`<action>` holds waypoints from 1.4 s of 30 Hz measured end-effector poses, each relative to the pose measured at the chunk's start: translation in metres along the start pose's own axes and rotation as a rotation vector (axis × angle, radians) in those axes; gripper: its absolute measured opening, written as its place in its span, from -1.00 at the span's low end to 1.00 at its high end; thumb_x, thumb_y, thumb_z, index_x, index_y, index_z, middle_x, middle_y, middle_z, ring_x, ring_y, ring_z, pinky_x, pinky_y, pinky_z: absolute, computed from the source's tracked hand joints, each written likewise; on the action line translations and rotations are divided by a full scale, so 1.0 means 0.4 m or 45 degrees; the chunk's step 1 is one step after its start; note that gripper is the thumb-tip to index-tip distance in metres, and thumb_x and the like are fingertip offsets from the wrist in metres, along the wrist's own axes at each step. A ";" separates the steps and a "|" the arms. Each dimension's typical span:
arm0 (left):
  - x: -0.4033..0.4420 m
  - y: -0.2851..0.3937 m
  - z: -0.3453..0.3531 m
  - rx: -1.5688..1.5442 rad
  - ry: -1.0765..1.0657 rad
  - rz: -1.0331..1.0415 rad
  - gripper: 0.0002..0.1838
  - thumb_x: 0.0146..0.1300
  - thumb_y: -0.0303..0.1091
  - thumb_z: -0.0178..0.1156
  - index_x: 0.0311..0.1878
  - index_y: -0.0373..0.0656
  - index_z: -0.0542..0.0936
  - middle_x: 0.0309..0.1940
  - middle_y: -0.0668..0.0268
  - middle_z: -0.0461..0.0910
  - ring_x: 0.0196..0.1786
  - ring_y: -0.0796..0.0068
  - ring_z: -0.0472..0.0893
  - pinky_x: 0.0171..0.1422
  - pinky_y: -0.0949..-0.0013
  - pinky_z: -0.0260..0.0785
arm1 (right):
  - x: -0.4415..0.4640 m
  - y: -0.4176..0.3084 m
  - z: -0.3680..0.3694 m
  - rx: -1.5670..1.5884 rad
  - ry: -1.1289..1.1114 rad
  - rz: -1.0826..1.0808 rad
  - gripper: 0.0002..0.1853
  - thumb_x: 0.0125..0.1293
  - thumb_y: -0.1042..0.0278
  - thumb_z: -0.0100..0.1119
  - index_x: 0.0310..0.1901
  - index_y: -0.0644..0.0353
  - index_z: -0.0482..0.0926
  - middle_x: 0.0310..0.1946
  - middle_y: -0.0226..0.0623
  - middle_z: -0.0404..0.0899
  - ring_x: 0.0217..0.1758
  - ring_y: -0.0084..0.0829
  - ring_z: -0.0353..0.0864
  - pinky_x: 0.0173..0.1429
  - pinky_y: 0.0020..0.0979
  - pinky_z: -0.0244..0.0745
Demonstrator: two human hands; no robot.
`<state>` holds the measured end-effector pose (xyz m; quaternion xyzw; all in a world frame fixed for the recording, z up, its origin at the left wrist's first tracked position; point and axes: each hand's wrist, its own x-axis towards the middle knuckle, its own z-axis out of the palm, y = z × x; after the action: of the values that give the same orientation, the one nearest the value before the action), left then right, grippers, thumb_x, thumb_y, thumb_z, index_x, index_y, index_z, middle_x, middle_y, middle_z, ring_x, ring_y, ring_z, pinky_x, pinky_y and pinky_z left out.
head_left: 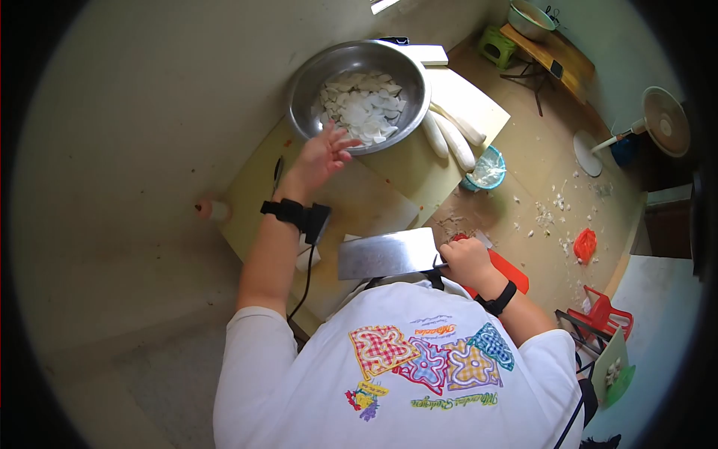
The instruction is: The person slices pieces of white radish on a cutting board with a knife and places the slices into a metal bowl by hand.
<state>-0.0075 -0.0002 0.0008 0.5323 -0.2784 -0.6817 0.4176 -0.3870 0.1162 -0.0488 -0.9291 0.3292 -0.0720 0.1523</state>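
The right hand [467,263] is clenched around the handle of the cleaver [387,254], whose blade reaches leftward across the front of the body, over the near part of the board [366,196]. The left hand [329,156] grips nothing; its fingers are loosely spread at the near rim of the bowl [299,105], and whether they touch it I cannot tell.

The bowl stands at the far part of the table [407,179], close to the wall [157,157] on the left. Between its near rim and the blade, a stretch of board gives the hands room. On the right the table edge runs slantwise, with the radish ends near it and the basket [487,169] beyond it, lower down.

Counted: one cleaver, one bowl, one basket and three radishes [452,142], side by side, just right of the bowl. The slices [363,108] in the bowl are too many to count; a few white pieces [307,256] lie on the board beside the left forearm, partly hidden.

The cleaver is broad, rectangular and silvery, its flat side bright with reflected light. The slices are thin, white and irregular, heaped loosely inside the grey metal bowl. The radishes are long, pale and smooth.
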 end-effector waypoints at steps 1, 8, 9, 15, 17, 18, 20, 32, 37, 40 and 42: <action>0.005 0.005 -0.020 -0.049 0.102 -0.047 -0.51 0.50 0.02 0.02 0.29 -0.12 0.43 -0.07 0.18 0.72 -0.40 0.64 0.56 -0.37 0.59 0.38 | -0.008 -0.003 0.002 -0.001 -0.004 -0.001 -0.73 -0.07 0.17 0.43 -0.49 0.05 0.50 -0.56 -0.34 0.57 -0.44 -0.25 0.65 -0.35 -0.21 0.52; -0.107 -0.270 -0.171 0.323 0.560 -0.033 -0.56 0.45 -0.01 0.12 0.05 -0.24 0.57 -0.22 0.24 0.70 -0.41 0.61 0.54 -0.35 0.49 0.41 | -0.020 -0.017 0.028 0.146 -0.068 0.213 -0.78 -0.06 0.22 0.40 -0.48 0.10 0.54 -0.58 -0.23 0.59 -0.44 -0.11 0.65 -0.34 -0.13 0.54; -0.130 -0.350 -0.191 0.299 0.576 -0.048 -0.56 0.45 -0.01 0.12 0.05 -0.24 0.57 -0.22 0.24 0.70 -0.41 0.61 0.54 -0.35 0.49 0.41 | -0.019 -0.018 0.029 0.218 -0.108 0.277 -0.80 -0.05 0.24 0.38 -0.46 0.11 0.57 -0.57 -0.19 0.59 -0.42 -0.08 0.65 -0.31 -0.12 0.56; -0.288 -0.631 -0.185 0.715 0.903 0.265 -0.78 0.27 -0.29 0.34 -0.14 -0.22 0.61 -0.31 0.28 0.67 -0.29 0.46 0.61 -0.18 0.36 0.48 | 0.046 -0.011 0.114 0.775 -0.364 0.546 -0.78 0.11 0.28 0.31 -0.39 0.30 0.60 -0.55 0.03 0.58 -0.47 -0.08 0.59 -0.33 -0.16 0.47; -0.308 -0.644 -0.157 0.745 0.806 0.125 -0.74 0.23 -0.25 0.37 -0.14 -0.21 0.61 -0.31 0.25 0.67 -0.26 0.46 0.62 -0.13 0.36 0.48 | 0.081 -0.021 0.121 0.911 -0.399 0.592 -0.76 0.15 0.28 0.29 -0.39 0.34 0.58 -0.56 0.04 0.56 -0.52 -0.14 0.56 -0.35 -0.19 0.44; -0.310 -0.652 -0.149 0.831 0.791 0.200 -0.72 0.19 -0.23 0.40 -0.15 -0.20 0.63 -0.28 0.20 0.68 -0.25 0.34 0.65 -0.11 0.30 0.50 | 0.108 -0.039 0.103 0.899 -0.405 0.595 -0.75 0.17 0.29 0.29 -0.40 0.36 0.57 -0.58 0.02 0.53 -0.54 -0.21 0.52 -0.36 -0.21 0.42; -0.312 -0.622 -0.118 0.966 0.799 0.243 -0.71 0.18 -0.23 0.41 -0.15 -0.20 0.62 -0.26 0.20 0.67 -0.27 0.33 0.64 -0.13 0.30 0.49 | 0.149 -0.066 0.088 0.854 -0.480 0.596 -0.73 0.21 0.28 0.29 -0.41 0.38 0.55 -0.61 -0.02 0.49 -0.55 -0.31 0.48 -0.37 -0.23 0.41; -0.283 -0.661 -0.102 1.346 0.555 0.556 -0.69 0.27 -0.28 0.26 0.08 -0.04 0.64 0.07 0.16 0.60 0.17 0.04 0.54 0.24 0.09 0.46 | 0.250 -0.137 0.075 0.742 -0.709 0.568 -0.72 0.24 0.23 0.27 -0.20 0.30 0.69 -0.44 0.05 0.63 -0.40 -0.12 0.65 -0.22 -0.24 0.52; -0.285 -0.651 -0.101 1.413 0.475 0.515 -0.67 0.29 -0.25 0.22 0.12 -0.02 0.62 0.11 0.22 0.59 0.19 0.08 0.52 0.24 0.09 0.47 | 0.263 -0.144 0.074 0.720 -0.667 0.537 -0.75 0.20 0.27 0.24 -0.20 0.26 0.70 -0.41 0.08 0.64 -0.36 -0.02 0.66 -0.20 -0.19 0.53; -0.289 -0.645 -0.090 1.456 0.495 0.552 -0.67 0.30 -0.24 0.21 0.12 -0.01 0.62 0.10 0.25 0.59 0.19 0.10 0.53 0.23 0.11 0.48 | 0.252 -0.132 0.090 0.661 -0.665 0.515 -0.76 0.17 0.28 0.24 -0.22 0.25 0.70 -0.40 0.09 0.63 -0.33 0.04 0.65 -0.19 -0.14 0.54; -0.289 -0.638 -0.094 1.478 0.491 0.515 -0.69 0.31 -0.24 0.20 0.09 -0.01 0.64 0.10 0.26 0.59 0.19 0.12 0.53 0.21 0.11 0.49 | 0.252 -0.130 0.098 0.676 -0.660 0.528 -0.76 0.14 0.27 0.23 -0.26 0.26 0.69 -0.42 0.08 0.63 -0.34 0.08 0.64 -0.19 -0.13 0.55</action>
<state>-0.0316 0.2289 -0.1631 0.7216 -0.6168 -0.2199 0.2246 -0.2691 0.1000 -0.0650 -0.7590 0.4300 0.1139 0.4755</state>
